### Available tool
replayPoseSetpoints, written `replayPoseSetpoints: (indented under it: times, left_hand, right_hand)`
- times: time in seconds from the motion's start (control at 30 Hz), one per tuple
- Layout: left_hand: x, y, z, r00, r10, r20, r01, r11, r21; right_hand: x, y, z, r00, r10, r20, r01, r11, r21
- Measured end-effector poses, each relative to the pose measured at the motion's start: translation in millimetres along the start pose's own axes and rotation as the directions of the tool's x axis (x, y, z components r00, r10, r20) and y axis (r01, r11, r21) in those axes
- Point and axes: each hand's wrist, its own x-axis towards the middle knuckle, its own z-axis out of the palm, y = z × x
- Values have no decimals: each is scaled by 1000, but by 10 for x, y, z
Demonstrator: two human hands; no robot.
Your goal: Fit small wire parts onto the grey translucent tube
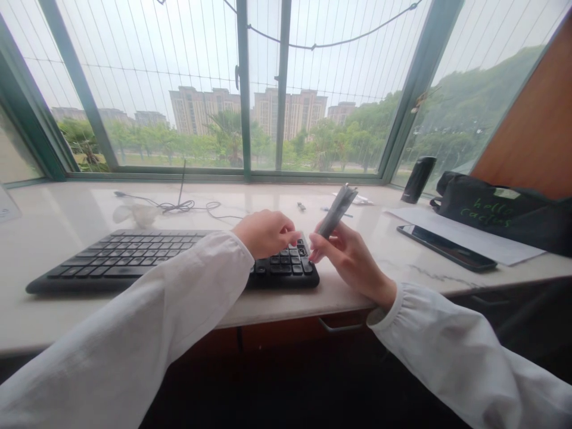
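Note:
A black keyboard (147, 256) lies on the white windowsill desk, its number pad at the right end. My left hand (268, 232) is over the right part of the keyboard, fingers curled and close to the number pad keys. Anything between those fingertips is hidden. In my right hand (351, 256), just right of the number pad, is a slim grey bundle (337, 211) with an uneven upper end, tilted up and to the right. Its exact kind is unclear. The right fingertips are close to the keyboard's right edge.
Behind the keyboard lie a thin black cable (179, 205), a crumpled translucent bag (136, 214) and a small object (301, 207). To the right are a phone (447, 247), white paper (527, 253), a black bag (504, 208) and a dark bottle (419, 180).

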Motion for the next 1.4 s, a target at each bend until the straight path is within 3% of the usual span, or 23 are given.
replayPoseSetpoints:
  times: [0.17,0.4,0.77,0.97,1.1,1.3,1.4]
  left_hand:
    - [59,-37,106,986,164,-21,-165,978,-125]
    - [92,-44,174,928,371,-14,-365,904,-224]
    - [120,-77,251,921,389,-8,-385,908,-166]
    - [102,-107,242,864,499,-66,-503,862,-63]
    - [78,-109,199,848,522,-87,-522,852,28]
    - [75,-89,184,861,503,-75,-501,864,46]
    - [85,-102,195,861,503,-76,-501,864,43]
  right_hand:
    - [-17,-30,-8,998,-37,46,37,999,13]
    - [-18,-65,-20,998,-41,56,38,998,45]
    - [-14,-71,-15,995,-59,82,52,995,84]
    - [-62,-110,-33,981,-156,118,162,986,-43]
    - [-80,-148,-58,964,-218,154,238,963,-127]
    - [-53,-109,-52,987,-112,117,103,991,86]
    - [-39,-77,-32,991,-92,101,82,992,95]
